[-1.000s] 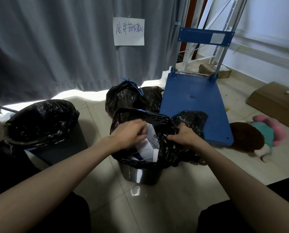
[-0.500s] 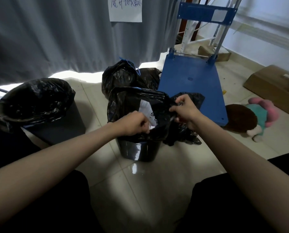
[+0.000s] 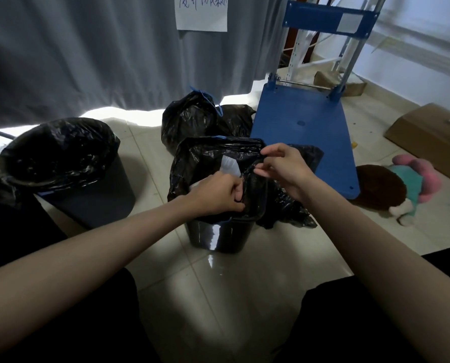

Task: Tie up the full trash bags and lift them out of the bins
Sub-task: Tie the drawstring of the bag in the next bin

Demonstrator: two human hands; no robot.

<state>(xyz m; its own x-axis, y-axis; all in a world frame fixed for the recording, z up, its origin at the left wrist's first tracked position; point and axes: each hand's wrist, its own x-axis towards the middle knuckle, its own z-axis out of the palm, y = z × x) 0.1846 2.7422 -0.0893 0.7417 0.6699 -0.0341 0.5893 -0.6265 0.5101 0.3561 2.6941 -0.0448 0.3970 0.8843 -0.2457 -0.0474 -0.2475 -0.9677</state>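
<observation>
Gripping hands (image 3: 247, 184) on bag rim (image 3: 218, 142)

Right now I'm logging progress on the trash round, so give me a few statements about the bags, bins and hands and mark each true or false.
1. Both hands grip the black bag in the small bin. True: the left hand and right hand pinch its rim.
2. That bag is already tied shut. False: its mouth is open, with white paper showing.
3. A tied bag sits on the floor behind the small bin. True.
4. The larger bin has no liner. False: a black bag lines it.
5. A bag lies on the blue cart. False: its deck is bare.
</observation>
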